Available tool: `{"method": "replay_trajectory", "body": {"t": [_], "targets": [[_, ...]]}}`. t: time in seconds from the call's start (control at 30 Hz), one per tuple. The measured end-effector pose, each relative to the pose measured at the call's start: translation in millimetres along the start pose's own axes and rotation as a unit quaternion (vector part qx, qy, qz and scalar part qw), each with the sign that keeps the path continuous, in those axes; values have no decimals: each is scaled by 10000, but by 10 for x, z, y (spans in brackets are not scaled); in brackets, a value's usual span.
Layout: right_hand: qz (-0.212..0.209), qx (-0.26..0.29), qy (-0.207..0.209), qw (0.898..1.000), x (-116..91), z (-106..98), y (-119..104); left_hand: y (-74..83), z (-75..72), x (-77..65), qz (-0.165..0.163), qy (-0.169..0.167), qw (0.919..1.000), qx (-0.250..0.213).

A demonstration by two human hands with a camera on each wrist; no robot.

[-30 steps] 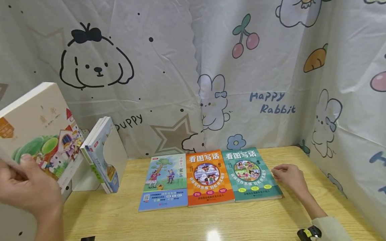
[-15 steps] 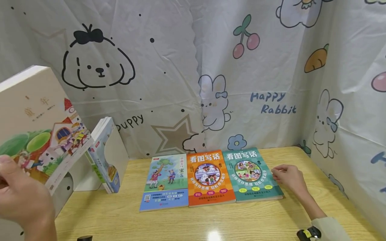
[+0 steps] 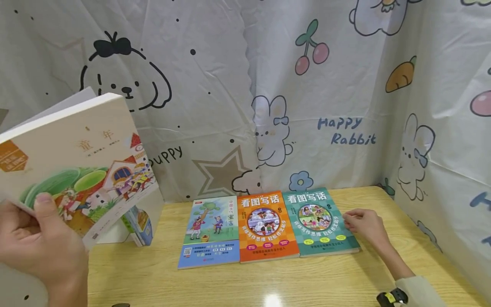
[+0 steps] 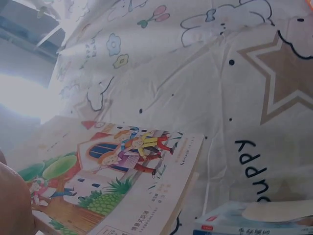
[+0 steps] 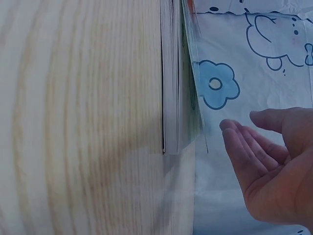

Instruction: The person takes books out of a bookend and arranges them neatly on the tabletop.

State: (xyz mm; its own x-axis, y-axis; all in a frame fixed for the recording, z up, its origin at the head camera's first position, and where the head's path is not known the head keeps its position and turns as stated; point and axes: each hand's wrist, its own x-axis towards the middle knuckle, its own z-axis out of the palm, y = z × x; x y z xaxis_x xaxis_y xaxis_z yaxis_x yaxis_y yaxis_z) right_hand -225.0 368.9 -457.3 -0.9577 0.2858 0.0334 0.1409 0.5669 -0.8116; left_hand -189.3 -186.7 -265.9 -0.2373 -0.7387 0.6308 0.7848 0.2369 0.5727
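At the left of the head view, my left hand [image 3: 53, 243] grips a thick cream book [image 3: 92, 170] by its lower left part, thumb on the illustrated front cover. The book is raised above the table and tilted, and its back cover stands slightly apart from the pages at the top. That same book [image 4: 112, 171] fills the lower left of the left wrist view. Beside the right edge of a green book [image 3: 316, 221] rests my right hand [image 3: 366, 226], holding nothing. Its thumb and loosely bent fingers [image 5: 244, 152] are apart in the right wrist view.
An orange book [image 3: 268, 226] and a blue-and-green book [image 3: 209, 234] lie flat in a row with the green one. Behind the raised book, several standing books [image 3: 142, 224] lean at a white bookend [image 3: 157, 209]. A patterned curtain [image 3: 215, 106] backs the wooden table [image 3: 192, 290].
My left hand brought the cream book left and up, then back to the right, where it now hides more of the standing books. The right hand has stayed almost still.
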Motion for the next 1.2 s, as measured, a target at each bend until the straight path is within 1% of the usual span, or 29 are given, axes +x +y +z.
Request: {"method": "replay_trajectory", "body": {"t": [0.1, 0.13, 0.17, 0.2, 0.27, 0.3, 0.33, 0.37, 0.4, 0.47, 0.53, 0.6, 0.67, 0.73, 0.8, 0.87, 0.93, 1.0, 1.07, 1.13, 1.2], "targets": [[-126, 155, -141, 9997, -21, 13, -11, -56, 12, -39, 8, -119, 9999, 13], [-175, 214, -194, 9994, -29, 16, -19, -69, 20, -50, -119, -96, 9997, -190], [-212, 251, -224, 9992, -38, 21, -31, -83, 24, -63, -133, -161, 9995, -246], [-266, 283, -247, 9989, -43, 21, -43, -94, 28, -76, -213, -220, 9987, -400], [-387, 304, -268, 9984, -53, 22, -73, -110, 37, -113, -212, -408, 9981, -399], [-470, 304, -272, 9981, -58, 23, -94, -119, 43, -132, -280, -472, 9973, -482], [-561, 303, -284, 9976, -62, 23, -117, -123, 48, -156, -259, -569, 9975, -322], [-649, 310, -288, 9970, -67, 25, -143, -124, 53, -185, -202, -700, 9973, -51], [-739, 346, -301, 9962, -73, 29, -170, -126, 60, -213, -240, -785, 9966, 82], [-930, 436, -386, 9940, -92, 42, -229, -129, 68, -281, -215, -1013, 9934, 483], [-1096, 550, -525, 9911, -109, 62, -283, -138, 72, -357, -112, -1273, 9878, 889], [-1212, 627, -655, 9885, -122, 86, -325, -162, 83, -430, -146, -1548, 9844, 829], [-1296, 598, -733, 9870, -130, 106, -357, -193, 97, -509, -95, -1880, 9783, 861], [-1364, 535, -732, 9865, -130, 126, -375, -231, 125, -586, -116, -2181, 9735, 684], [-1449, 438, -709, 9859, -131, 146, -389, -268, 148, -669, -108, -2507, 9658, 653], [-1533, 394, -674, 9851, -127, 163, -398, -301, 181, -754, -177, -2766, 9593, 547], [-1644, 404, -700, 9831, -132, 183, -409, -321, 220, -841, -340, -2939, 9543, 424], [-1723, 513, -780, 9806, -140, 200, -421, -331, 262, -923, -536, -3098, 9488, 316], [-1813, 667, -887, 9772, -152, 217, -439, -338, 306, -1001, -641, -3290, 9420, 181], [-1930, 862, -1040, 9719, -165, 237, -467, -346, 349, -1073, -640, -3465, 9358, 80], [-2092, 1074, -1239, 9640, -171, 261, -501, -353, 390, -1145, -630, -3625, 9298, -46]]}}
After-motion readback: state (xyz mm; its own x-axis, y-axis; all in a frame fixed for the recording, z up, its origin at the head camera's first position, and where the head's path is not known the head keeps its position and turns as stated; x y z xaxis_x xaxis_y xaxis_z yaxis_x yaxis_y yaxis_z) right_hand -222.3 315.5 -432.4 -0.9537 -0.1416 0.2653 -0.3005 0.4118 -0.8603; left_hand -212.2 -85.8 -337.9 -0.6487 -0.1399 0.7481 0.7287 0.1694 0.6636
